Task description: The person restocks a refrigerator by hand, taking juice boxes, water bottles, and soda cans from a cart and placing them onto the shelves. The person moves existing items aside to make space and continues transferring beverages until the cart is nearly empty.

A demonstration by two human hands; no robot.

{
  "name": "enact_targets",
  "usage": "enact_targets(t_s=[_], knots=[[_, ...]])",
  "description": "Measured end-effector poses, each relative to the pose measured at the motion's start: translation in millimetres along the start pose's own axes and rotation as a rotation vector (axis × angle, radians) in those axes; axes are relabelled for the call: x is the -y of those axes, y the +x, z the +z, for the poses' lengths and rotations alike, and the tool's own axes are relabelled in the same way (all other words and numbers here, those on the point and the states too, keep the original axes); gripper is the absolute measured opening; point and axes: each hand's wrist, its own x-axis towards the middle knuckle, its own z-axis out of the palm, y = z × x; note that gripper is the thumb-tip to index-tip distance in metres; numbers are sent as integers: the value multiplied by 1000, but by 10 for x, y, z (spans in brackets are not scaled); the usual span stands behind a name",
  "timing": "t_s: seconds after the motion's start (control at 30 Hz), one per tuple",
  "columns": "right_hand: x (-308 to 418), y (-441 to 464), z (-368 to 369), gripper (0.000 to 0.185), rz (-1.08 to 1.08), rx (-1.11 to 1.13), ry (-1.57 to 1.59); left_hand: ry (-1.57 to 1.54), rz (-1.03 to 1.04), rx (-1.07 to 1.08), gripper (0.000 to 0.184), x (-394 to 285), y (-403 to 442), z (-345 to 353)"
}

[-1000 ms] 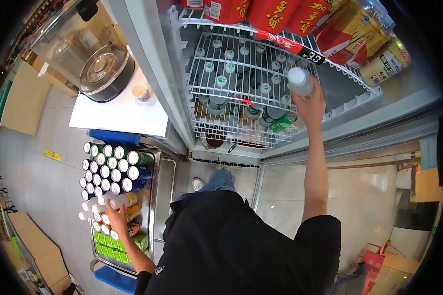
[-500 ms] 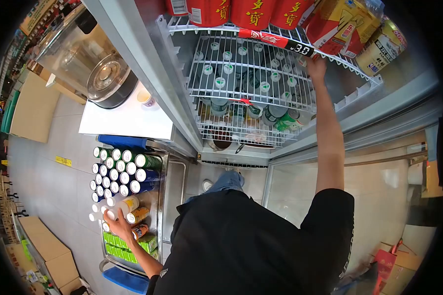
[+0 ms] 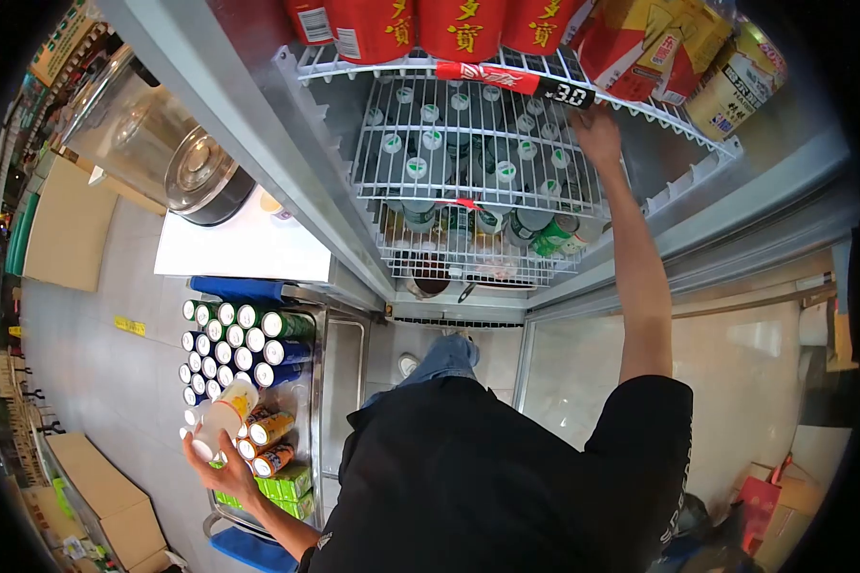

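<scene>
My left hand (image 3: 222, 468) is wrapped round a pale plastic bottle (image 3: 222, 420) with a yellow-orange label, lifted above the cart (image 3: 321, 382). Orange cans (image 3: 269, 430) and green cartons (image 3: 287, 485) lie on the cart close to that hand. My right hand (image 3: 597, 136) reaches into the fridge, at the front edge of a white wire shelf (image 3: 373, 69) beside the price tag (image 3: 569, 94). Its fingertips are hidden behind the tag, so any grip there does not show. Below stand several clear bottles with white and green caps (image 3: 416, 168).
Red cans (image 3: 459, 29), yellow-red packs (image 3: 640, 48) and a tall can (image 3: 741, 81) fill the upper shelf. Blue and green cans (image 3: 282, 327) stand on the cart. A white counter (image 3: 248, 250) with a clear dispenser (image 3: 201, 177) is left of the fridge frame.
My left hand has raised the bottle from among the drinks on the cart. My right hand has shifted slightly left along the shelf edge, and the view has moved a little.
</scene>
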Motion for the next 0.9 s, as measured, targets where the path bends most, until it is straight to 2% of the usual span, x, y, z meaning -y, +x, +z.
enact_targets(t_s=[0.03,0.13,0.17,0.27,0.3,0.37,0.4,0.43,0.47,0.53,0.63,0.73,0.8,0.83,0.9], knots=[[-277,56,215,47,-107,-18,-37,-52,27,24,50,-46,37,30],[-473,226,406,56,-35,189,83,-193,142,112,53,-282,163,222],[-467,204,414,62,-4,176,47,-268,160,128,55,-408,205,309],[-30,72,132,63,102,238,83,-435,205,236,54,-732,287,569],[250,-59,-101,54,133,330,192,-468,214,236,51,-907,314,652],[703,-426,-368,43,21,440,567,-537,304,309,49,-1179,397,789],[1207,-664,-744,39,-73,458,570,-571,348,345,48,-1317,444,854],[1409,-874,-860,44,-261,494,609,-605,420,385,47,-1479,499,910],[1684,-1050,-1083,55,-357,660,605,-638,490,426,47,-1644,549,966],[2075,-1398,-1317,67,-543,745,666,-724,639,443,52,-1965,588,1079],[2368,-1657,-1294,75,-610,576,741,-974,818,422,59,-2401,546,1258],[2252,-1619,-1217,71,-541,555,690,-871,764,562,74,-2569,557,1245],[2118,-1498,-1154,68,-536,283,539,-1188,656,322,89,-2538,483,1416],[1996,-1384,-1102,67,-540,160,448,-1058,718,391,99,-2378,537,1358],[1782,-1182,-1002,67,-348,29,410,-837,632,597,81,-2010,523,1257]])
